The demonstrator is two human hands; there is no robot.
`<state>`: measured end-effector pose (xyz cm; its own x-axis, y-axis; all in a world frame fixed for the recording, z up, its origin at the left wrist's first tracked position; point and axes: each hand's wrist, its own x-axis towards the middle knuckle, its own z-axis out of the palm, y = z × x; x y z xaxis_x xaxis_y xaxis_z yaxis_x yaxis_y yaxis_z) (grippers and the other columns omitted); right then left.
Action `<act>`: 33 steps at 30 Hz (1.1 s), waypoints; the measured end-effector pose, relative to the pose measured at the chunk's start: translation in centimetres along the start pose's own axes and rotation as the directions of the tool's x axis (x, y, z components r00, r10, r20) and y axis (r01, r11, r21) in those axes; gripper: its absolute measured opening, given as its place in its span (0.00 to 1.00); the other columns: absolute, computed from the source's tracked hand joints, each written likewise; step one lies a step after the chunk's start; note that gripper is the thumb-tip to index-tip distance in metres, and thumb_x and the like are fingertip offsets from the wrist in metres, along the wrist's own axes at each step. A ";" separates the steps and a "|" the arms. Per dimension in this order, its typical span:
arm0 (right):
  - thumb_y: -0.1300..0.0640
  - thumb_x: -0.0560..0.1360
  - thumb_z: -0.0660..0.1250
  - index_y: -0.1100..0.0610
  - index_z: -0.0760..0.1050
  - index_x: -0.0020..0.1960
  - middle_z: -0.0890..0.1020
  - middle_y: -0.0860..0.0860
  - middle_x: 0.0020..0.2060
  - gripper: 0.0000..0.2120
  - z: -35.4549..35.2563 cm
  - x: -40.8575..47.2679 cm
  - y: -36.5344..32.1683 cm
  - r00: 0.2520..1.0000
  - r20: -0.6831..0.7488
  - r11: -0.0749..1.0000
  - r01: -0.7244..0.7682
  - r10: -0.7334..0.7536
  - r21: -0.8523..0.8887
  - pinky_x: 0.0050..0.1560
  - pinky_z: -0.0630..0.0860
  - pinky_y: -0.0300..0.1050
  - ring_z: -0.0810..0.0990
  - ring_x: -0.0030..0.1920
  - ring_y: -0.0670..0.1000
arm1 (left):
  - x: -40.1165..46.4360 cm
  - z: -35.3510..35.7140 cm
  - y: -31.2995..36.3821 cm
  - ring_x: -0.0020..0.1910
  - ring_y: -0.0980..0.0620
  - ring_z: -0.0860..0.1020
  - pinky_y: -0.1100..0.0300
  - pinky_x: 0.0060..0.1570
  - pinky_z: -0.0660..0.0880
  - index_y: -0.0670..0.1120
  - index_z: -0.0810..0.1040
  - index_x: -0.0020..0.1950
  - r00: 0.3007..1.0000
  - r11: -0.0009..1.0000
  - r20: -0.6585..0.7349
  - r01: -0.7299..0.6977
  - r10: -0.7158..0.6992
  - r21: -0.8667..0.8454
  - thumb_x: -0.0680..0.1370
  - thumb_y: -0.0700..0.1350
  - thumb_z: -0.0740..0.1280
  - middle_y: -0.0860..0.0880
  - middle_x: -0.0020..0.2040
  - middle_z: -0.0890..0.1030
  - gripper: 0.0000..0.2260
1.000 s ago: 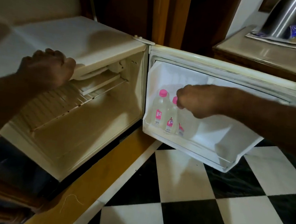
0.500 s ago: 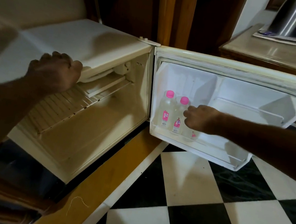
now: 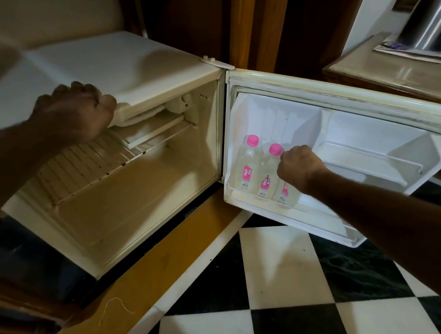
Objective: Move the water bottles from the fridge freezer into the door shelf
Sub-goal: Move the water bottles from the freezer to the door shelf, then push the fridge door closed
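The small fridge stands open, and its door shelf (image 3: 314, 219) holds three clear water bottles with pink labels. Two of them, a left bottle (image 3: 246, 167) and a middle bottle (image 3: 268, 176), stand upright with their pink caps showing. My right hand (image 3: 299, 167) is closed over the top of the third bottle (image 3: 286, 195), whose cap is hidden; it stands right of the other two. My left hand (image 3: 74, 113) grips the white freezer flap (image 3: 135, 111) at the top of the fridge cavity. The freezer's inside is hidden.
A wire shelf (image 3: 91, 172) crosses the fridge interior below the freezer. The upper door shelf (image 3: 364, 160) holds nothing. A checkered black-and-white floor (image 3: 284, 277) lies in front. At the upper right, a wooden counter (image 3: 403, 74) carries a steel kettle (image 3: 430, 23) and papers.
My right hand has come down with the third bottle, which now stands low in the door shelf beside the other two. My left hand has kept its grip on the flap.
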<state>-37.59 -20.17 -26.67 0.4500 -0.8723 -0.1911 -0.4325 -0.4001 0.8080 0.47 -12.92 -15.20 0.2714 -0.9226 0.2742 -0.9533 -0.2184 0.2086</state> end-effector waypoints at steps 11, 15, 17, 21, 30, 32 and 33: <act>0.69 0.73 0.65 0.63 0.79 0.46 0.81 0.58 0.40 0.06 -2.8 -2.0 0.4 0.902 -0.424 0.963 0.184 -0.086 0.195 0.37 0.76 0.50 0.79 0.39 0.59 | 0.7 -0.6 -0.1 0.51 0.29 0.76 0.35 0.46 0.78 0.36 0.69 0.60 0.983 0.993 0.179 0.014 -0.035 0.114 0.76 0.47 0.65 0.29 0.56 0.73 0.18; 0.66 0.72 0.68 0.65 0.79 0.50 0.80 0.60 0.41 0.07 -5.1 -2.1 3.5 0.779 -0.609 0.909 0.137 0.147 0.395 0.43 0.78 0.54 0.78 0.40 0.59 | 0.0 -0.6 -0.2 0.56 0.30 0.75 0.36 0.51 0.77 0.38 0.68 0.61 0.993 0.998 0.116 0.024 -0.031 0.061 0.77 0.50 0.61 0.31 0.59 0.72 0.19; 0.64 0.72 0.66 0.64 0.78 0.54 0.79 0.62 0.47 0.12 -5.9 -1.6 6.7 0.720 -0.548 0.808 -0.031 0.426 0.588 0.49 0.75 0.56 0.77 0.46 0.62 | -0.4 -0.4 0.2 0.58 0.29 0.74 0.34 0.55 0.75 0.37 0.71 0.60 0.999 0.995 0.051 -0.006 0.001 0.095 0.78 0.51 0.57 0.31 0.59 0.74 0.19; 0.50 0.78 0.62 0.57 0.64 0.71 0.70 0.63 0.66 0.24 -5.0 -1.3 10.9 0.782 -0.047 0.485 -0.337 0.622 0.807 0.68 0.62 0.66 0.69 0.66 0.66 | 0.2 -0.1 0.8 0.59 0.29 0.74 0.35 0.59 0.71 0.34 0.75 0.56 0.999 0.991 0.001 0.044 -0.045 0.124 0.80 0.52 0.52 0.31 0.56 0.77 0.23; 0.46 0.80 0.58 0.51 0.66 0.70 0.74 0.62 0.61 0.20 -4.8 -2.0 11.2 0.872 0.025 0.558 -0.335 0.490 0.759 0.60 0.73 0.58 0.74 0.58 0.63 | 0.4 0.2 0.2 0.58 0.33 0.74 0.40 0.58 0.71 0.36 0.74 0.58 1.000 0.986 0.012 0.019 -0.022 0.166 0.77 0.56 0.47 0.33 0.57 0.76 0.28; 0.51 0.79 0.58 0.52 0.71 0.68 0.76 0.61 0.58 0.18 -5.4 -2.5 11.5 0.894 0.013 0.525 -0.275 0.448 0.805 0.56 0.75 0.54 0.76 0.54 0.62 | 0.0 0.0 0.5 0.59 0.31 0.74 0.39 0.59 0.71 0.35 0.74 0.58 0.996 0.990 0.002 0.088 -0.089 0.113 0.79 0.53 0.50 0.33 0.58 0.76 0.24; 0.53 0.79 0.59 0.52 0.73 0.66 0.78 0.60 0.57 0.16 -6.0 -2.7 11.7 0.900 0.011 0.494 -0.250 0.436 0.832 0.54 0.76 0.52 0.77 0.53 0.61 | -0.1 -0.1 0.4 0.60 0.31 0.73 0.39 0.58 0.72 0.35 0.73 0.60 0.992 0.991 0.011 0.124 -0.125 0.045 0.79 0.52 0.51 0.32 0.59 0.75 0.23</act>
<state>-39.20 -20.79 -13.37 0.2077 -0.9627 0.1736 -0.9768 -0.2137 -0.0167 0.07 -12.92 -15.07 0.3870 -0.8914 0.2360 -0.9171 -0.3456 0.1987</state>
